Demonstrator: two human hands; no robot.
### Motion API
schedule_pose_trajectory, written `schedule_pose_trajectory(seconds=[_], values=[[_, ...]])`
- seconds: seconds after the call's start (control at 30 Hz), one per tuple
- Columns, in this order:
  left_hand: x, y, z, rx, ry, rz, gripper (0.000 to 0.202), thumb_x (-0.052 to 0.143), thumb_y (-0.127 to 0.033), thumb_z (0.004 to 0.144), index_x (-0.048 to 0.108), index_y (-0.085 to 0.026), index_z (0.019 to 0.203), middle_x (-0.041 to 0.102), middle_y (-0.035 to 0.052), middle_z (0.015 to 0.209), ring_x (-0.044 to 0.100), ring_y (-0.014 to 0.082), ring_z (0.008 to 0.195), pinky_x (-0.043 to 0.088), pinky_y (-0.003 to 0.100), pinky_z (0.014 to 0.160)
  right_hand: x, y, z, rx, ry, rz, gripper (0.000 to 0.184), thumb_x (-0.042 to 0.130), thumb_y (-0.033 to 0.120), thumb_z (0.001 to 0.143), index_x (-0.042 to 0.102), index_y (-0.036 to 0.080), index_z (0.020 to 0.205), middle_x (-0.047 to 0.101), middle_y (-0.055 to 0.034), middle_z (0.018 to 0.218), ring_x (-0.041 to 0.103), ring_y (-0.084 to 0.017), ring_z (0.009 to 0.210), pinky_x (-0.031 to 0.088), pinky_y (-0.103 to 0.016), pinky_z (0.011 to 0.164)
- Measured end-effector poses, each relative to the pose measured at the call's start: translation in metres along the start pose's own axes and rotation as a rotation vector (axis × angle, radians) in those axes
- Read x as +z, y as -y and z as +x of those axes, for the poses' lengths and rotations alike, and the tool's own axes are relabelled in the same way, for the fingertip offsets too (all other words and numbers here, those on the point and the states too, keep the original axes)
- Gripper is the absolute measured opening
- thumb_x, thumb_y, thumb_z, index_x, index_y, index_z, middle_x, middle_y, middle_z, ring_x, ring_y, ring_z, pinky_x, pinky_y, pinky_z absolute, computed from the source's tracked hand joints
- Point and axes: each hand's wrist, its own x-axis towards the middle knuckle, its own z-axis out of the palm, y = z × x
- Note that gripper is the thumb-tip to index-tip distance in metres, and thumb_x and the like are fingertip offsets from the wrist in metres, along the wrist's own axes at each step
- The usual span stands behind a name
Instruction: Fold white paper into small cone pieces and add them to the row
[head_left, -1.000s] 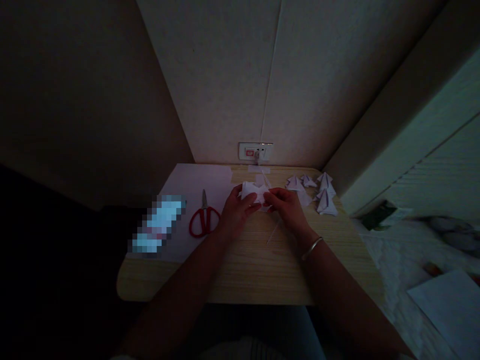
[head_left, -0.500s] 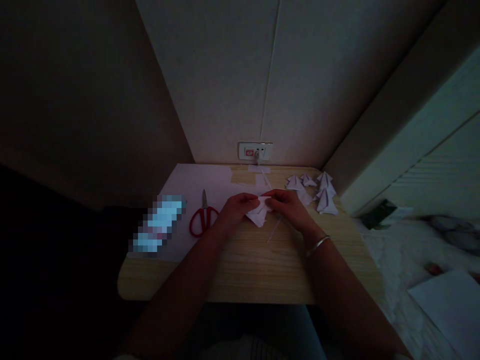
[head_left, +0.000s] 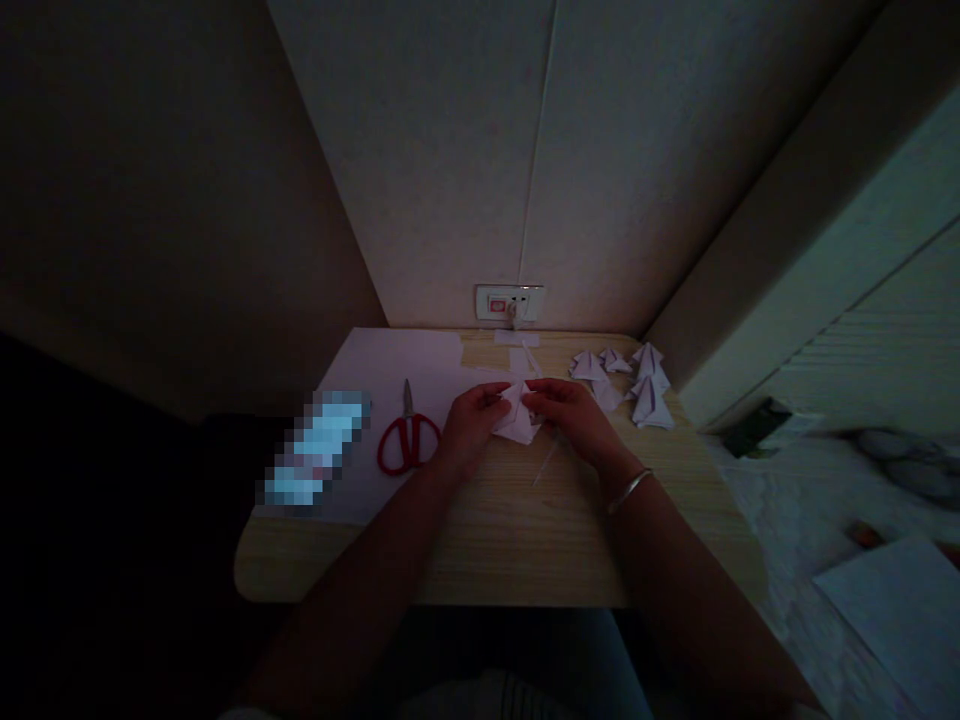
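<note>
The person's left grip [head_left: 472,422] and right grip [head_left: 571,408] both pinch folded paper [head_left: 516,424] over the desk [head_left: 525,550], near scissors [head_left: 405,440].

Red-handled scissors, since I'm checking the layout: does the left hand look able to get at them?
Probably yes: the left hand is close beside the red-handled scissors and nothing appears to lie on them, though it holds the folded paper and would likely have to let go first.
</note>
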Motion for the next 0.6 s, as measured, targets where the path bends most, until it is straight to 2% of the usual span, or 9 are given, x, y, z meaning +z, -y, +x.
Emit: schedule_pose_trajectory(seconds=[0.1,0.2,0.4,0.5,0.6], values=[[-0.0005,0.0003,-0.0009,-0.024,0.052,0.045,0.029,0.075,-0.023,0.056,0.065,-0.013,0.081,0.066,0.0015,0.073,0.058,0.0116,0.064,0.043,0.025,0.064,0.0003,-0.0011,0.0007,-0.025,-0.01,-0.01,0.033,0.072,0.03,0.06,0.068,0.016,0.089,0.066,-0.001,0.071,0.053,-0.009,0.056,0.039,-0.021,0.05],[-0.0012,-0.0003,-0.002,-0.036,0.047,0.081,0.027,0.076,-0.028,0.056,0.062,-0.013,0.076,0.064,0.0001,0.067,0.056,0.0106,0.059,0.042,0.024,0.059,0.0009,-0.0012,0.0009,-0.031,0.021,-0.018,0.036,0.071,0.031,0.061,0.067,0.016,0.094,0.067,-0.0008,0.073,0.053,-0.009,0.057,0.04,-0.023,0.052],[-0.0014,-0.0004,-0.0021,-0.018,0.028,0.035,0.031,0.077,-0.029,0.055,0.063,-0.014,0.078,0.065,0.0005,0.07,0.058,0.0115,0.062,0.043,0.024,0.061,0.001,-0.0022,0.001,-0.06,0.088,0.002,0.041,0.071,0.031,0.062,0.065,0.017,0.1,0.064,0.0012,0.071,0.054,-0.01,0.058,0.042,-0.024,0.058],[-0.0019,0.0001,-0.0014,0.006,0.038,0.076,0.029,0.074,-0.031,0.059,0.065,-0.015,0.082,0.065,0.0004,0.071,0.057,0.0115,0.063,0.043,0.025,0.063,0.0016,-0.0036,0.0014,-0.077,0.086,-0.009,0.039,0.072,0.031,0.061,0.065,0.016,0.097,0.065,0.0002,0.073,0.056,-0.011,0.062,0.043,-0.025,0.062],[-0.0025,0.0003,-0.0005,0.018,0.003,0.117,0.025,0.073,-0.033,0.06,0.067,-0.014,0.075,0.064,-0.0002,0.068,0.055,0.0105,0.06,0.042,0.024,0.062,0.0027,-0.0021,0.0007,-0.082,0.097,-0.038,0.032,0.071,0.033,0.063,0.066,0.016,0.089,0.067,-0.0011,0.075,0.057,-0.012,0.065,0.044,-0.026,0.064]])
